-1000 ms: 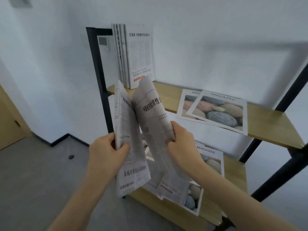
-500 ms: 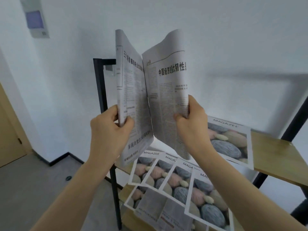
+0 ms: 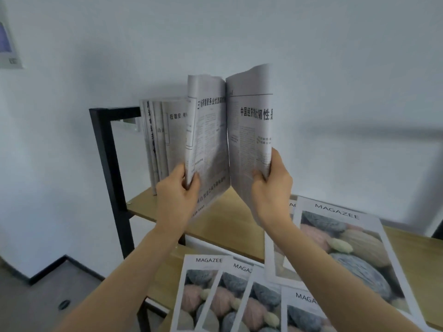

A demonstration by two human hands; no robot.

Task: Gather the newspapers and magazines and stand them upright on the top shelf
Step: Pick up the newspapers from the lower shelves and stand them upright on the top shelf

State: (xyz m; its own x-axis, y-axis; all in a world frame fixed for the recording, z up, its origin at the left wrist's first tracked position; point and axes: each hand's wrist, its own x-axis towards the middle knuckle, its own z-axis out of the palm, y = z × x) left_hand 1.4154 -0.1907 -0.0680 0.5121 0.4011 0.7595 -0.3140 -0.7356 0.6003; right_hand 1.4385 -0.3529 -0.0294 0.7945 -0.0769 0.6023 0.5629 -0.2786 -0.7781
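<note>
I hold two folded newspapers upright above the wooden top shelf (image 3: pixel 223 219). My left hand (image 3: pixel 177 190) grips the lower edge of the left newspaper (image 3: pixel 208 140). My right hand (image 3: pixel 273 188) grips the lower edge of the right newspaper (image 3: pixel 251 130). Just left of them, several newspapers (image 3: pixel 158 140) stand upright at the shelf's left end against the black frame. Two magazines (image 3: pixel 340 248) with yarn-ball covers lie flat on the top shelf to the right. Several more magazines (image 3: pixel 239 298) lie fanned out on the shelf below.
The black metal frame post (image 3: pixel 107 164) rises at the shelf's left end. A white wall stands close behind the shelf. A wall panel (image 3: pixel 7 44) hangs at the far left. Grey floor (image 3: pixel 36 305) shows at the lower left.
Both hands have carried the two newspapers right and toward the top shelf, close beside the standing stack. The view has shifted, so the standing newspapers show again.
</note>
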